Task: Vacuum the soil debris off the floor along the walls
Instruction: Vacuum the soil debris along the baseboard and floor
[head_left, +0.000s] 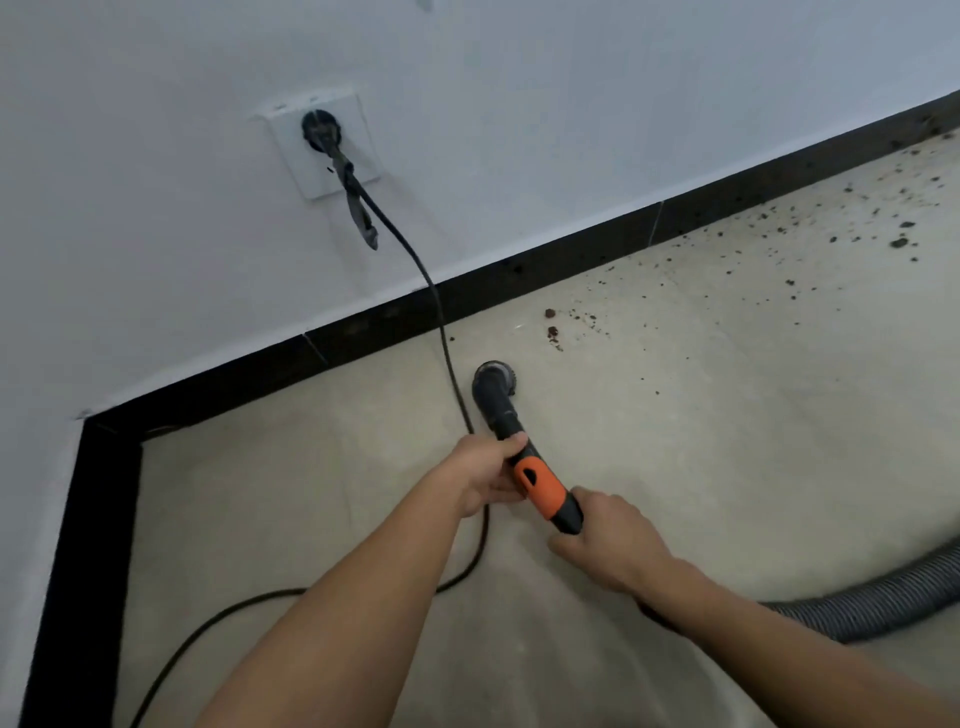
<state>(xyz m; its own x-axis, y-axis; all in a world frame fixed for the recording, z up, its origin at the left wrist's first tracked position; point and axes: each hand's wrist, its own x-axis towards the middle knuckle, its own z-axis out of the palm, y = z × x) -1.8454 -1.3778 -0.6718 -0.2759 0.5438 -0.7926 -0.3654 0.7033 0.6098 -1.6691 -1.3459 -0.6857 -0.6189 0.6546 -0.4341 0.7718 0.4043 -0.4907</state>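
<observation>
A black vacuum wand with an orange grip (537, 480) points down at the beige floor, its round brush nozzle (493, 376) close to the black baseboard (545, 280). My left hand (485, 475) grips the wand just above the orange part. Lower on the handle, my right hand (608, 540) holds it where the hose joins. Soil crumbs (551, 330) lie just right of the nozzle, and more soil debris (898, 239) is scattered along the wall to the far right.
A black power cord (447, 353) runs from a plug in the white wall socket (324, 140) down across the floor beside the nozzle and under my left arm. The grey ribbed hose (883, 603) curves away at the right. A room corner lies at the left.
</observation>
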